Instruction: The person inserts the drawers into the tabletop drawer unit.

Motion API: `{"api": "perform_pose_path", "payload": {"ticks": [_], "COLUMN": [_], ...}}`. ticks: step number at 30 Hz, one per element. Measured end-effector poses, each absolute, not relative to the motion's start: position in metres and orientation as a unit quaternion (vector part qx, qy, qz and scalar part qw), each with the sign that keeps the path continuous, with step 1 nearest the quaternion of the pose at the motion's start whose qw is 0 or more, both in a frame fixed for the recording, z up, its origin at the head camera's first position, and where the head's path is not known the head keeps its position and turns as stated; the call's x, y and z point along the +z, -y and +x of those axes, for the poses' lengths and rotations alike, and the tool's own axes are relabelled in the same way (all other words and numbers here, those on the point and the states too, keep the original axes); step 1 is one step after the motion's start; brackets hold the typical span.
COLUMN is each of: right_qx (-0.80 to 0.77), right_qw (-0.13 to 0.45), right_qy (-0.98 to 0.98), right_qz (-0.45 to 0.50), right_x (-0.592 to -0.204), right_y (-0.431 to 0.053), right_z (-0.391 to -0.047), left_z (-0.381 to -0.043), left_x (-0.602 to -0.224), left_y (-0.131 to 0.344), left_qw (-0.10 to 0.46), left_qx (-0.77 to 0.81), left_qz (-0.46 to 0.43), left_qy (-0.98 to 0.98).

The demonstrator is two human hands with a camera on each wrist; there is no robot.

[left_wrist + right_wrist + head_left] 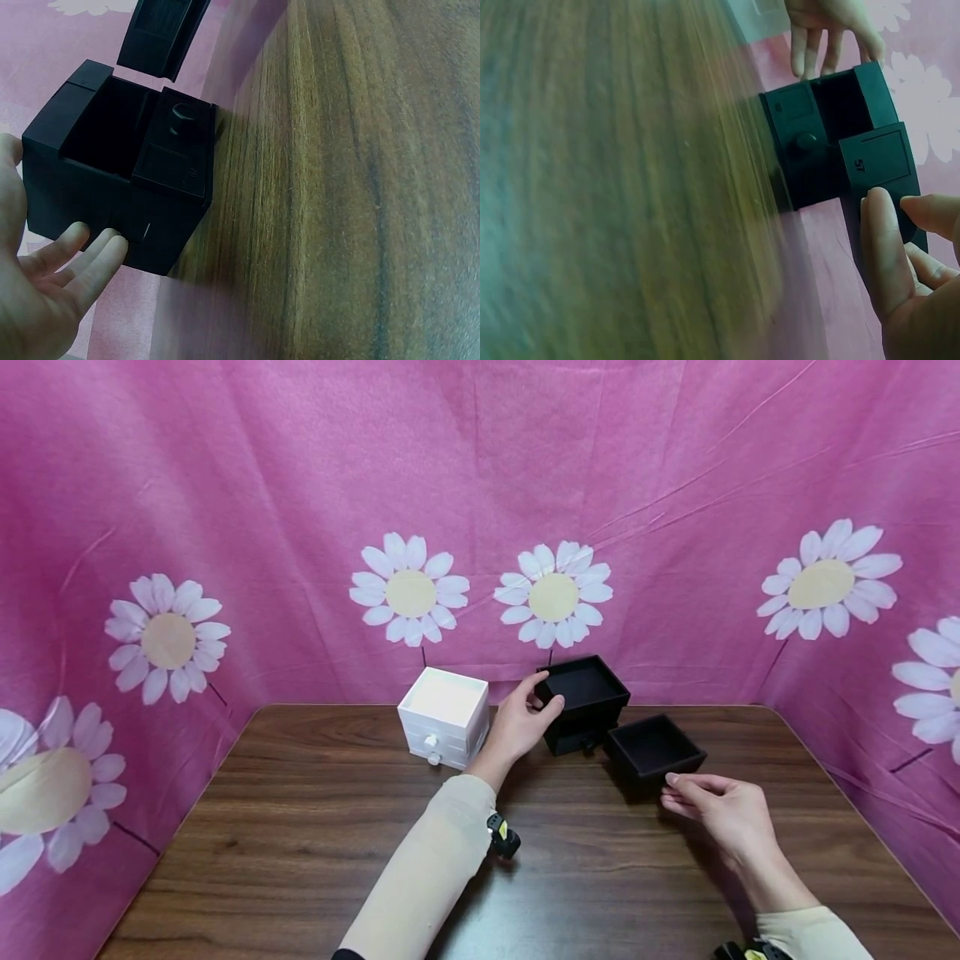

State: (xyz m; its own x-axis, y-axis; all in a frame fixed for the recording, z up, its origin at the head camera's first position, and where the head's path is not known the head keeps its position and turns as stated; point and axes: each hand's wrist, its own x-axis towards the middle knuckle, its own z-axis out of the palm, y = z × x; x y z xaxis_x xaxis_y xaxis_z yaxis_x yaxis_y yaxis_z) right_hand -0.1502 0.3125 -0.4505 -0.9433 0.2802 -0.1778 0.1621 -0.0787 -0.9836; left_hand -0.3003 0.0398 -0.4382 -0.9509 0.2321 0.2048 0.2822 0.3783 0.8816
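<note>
A small black drawer cabinet stands at the back of the table, with a lower drawer and round knob in place and an open upper slot. My left hand touches the cabinet's left side with its fingertips, one digit at the top edge. Apart from the cabinet, at its front right, a black drawer hangs over the table, slightly tilted. Thumb and fingers of my right hand pinch this drawer at its front. The right wrist view shows its front face; the fingers cover the spot they hold.
Left of the black cabinet stands a small white drawer cabinet with round knobs. Both sit near the back edge of the brown wooden table. A pink curtain with white flowers hangs behind and at both sides.
</note>
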Motion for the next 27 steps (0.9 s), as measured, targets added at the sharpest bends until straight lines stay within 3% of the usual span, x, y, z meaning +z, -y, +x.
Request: {"api": "perform_pose_path", "payload": {"ticks": [27], "right_qx": [0.709], "right_qw": [0.057], "right_qy": [0.686], "right_qz": [-0.153], "right_x": [-0.445], "right_y": [-0.265], "right_z": [-0.161], "left_z": [-0.298], "left_x": [-0.437], "left_y": [-0.038], "left_qw": [0.014], "left_qx": [-0.544], "left_qz": [-0.158], "left_qy": [0.824]}}
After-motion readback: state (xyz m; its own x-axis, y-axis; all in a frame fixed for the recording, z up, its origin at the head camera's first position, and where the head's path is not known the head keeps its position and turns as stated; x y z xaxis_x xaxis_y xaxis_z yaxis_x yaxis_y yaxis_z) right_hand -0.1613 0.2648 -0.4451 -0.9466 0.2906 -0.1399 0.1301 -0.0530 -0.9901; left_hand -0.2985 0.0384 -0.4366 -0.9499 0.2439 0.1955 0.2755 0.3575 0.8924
